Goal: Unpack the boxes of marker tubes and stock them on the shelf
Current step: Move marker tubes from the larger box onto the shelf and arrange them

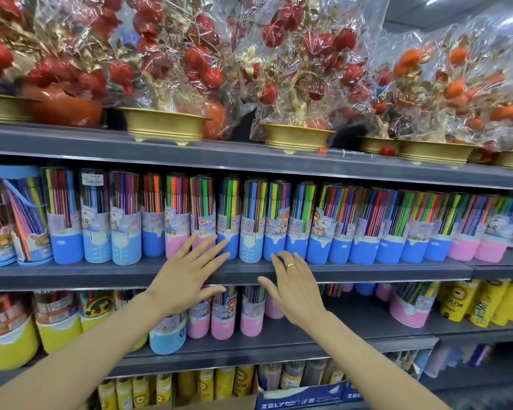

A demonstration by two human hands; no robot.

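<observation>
Head view: left hand [187, 273] and right hand [293, 287], fingers spread, empty, against marker tubes [251, 221] on shelf [71, 275]

— Where does the head view look from?
— From the person's head, facing the middle shelf [249, 272] squarely and close, tilted slightly down.
— How wide?
— Wide-angle: racks above and below that shelf show, bowed at the edges.

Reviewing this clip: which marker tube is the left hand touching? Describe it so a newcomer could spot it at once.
Find the middle shelf, under the gold pots. The left hand lays straight fingers on a pink-based tube, beside a second pink one; nearly every other tube nearby has a blue base.
</observation>
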